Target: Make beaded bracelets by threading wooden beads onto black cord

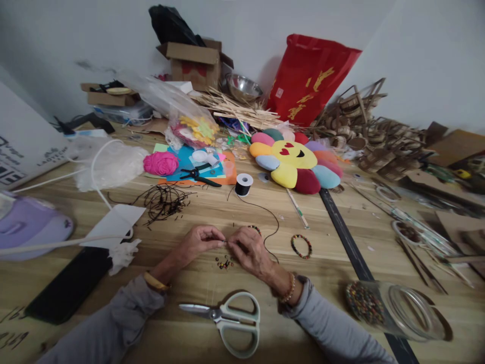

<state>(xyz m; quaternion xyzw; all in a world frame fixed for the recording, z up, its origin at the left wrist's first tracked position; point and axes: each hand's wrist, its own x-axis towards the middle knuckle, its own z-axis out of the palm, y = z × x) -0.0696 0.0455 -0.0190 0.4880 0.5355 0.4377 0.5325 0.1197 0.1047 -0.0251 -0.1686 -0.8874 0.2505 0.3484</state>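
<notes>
My left hand [197, 246] and my right hand [248, 252] meet at the fingertips over the table. Thumb and forefinger are pinched in both, around a tiny dark bit too small to name. Several small coloured beads [224, 263] lie loose just below them. A beaded bracelet [254, 229] is partly hidden behind my right hand, and another bracelet [301, 246] lies farther right. From a white spool of black cord [243, 185], a loose strand [278, 222] curves down beside my right hand. Large scissors with pale handles [231, 318] rest between my forearms.
To the left are a tangle of black cords [164, 202], a black phone-like slab [71, 283] and a pink yarn ball [161, 163]. Black-handled pliers [199, 174] lie on coloured paper. A flower cushion [295, 156] sits behind; a jar of beads [366, 303] lies at right.
</notes>
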